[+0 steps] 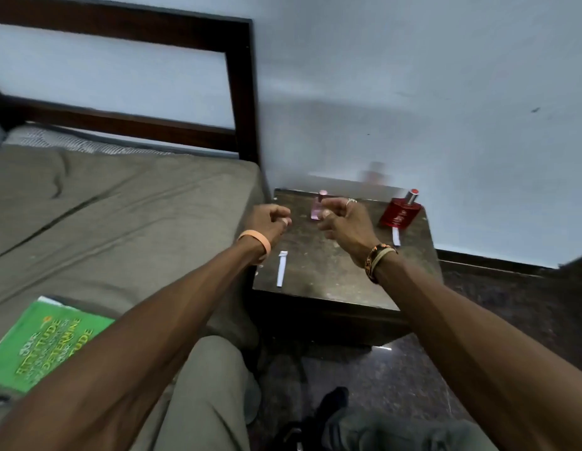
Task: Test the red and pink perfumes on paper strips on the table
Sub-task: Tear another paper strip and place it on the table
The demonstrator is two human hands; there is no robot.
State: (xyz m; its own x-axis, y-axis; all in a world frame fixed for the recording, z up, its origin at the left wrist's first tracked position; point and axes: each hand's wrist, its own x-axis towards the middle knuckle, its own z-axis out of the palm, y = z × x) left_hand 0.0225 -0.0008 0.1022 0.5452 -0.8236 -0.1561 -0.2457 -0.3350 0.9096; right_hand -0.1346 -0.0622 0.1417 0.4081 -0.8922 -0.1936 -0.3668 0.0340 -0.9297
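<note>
Above the dark table beside the bed, left hand and right hand hover, fingers curled, empty.

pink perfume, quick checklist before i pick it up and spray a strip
1. Pink perfume bottle upright on the table: ok.
2. Its cap off: cannot tell, the top is blurred.
3. Paper strip lying flat by the table's left edge, uncovered: ok.
4. Left hand free: ok, fingers curled, nothing seen in it.
5. Right hand gripping the pink bottle: cannot tell, it overlaps the bottle in this view.
6. Red perfume bottle out of the way: ok, it stands apart to the right with a second strip in front of it.
</note>
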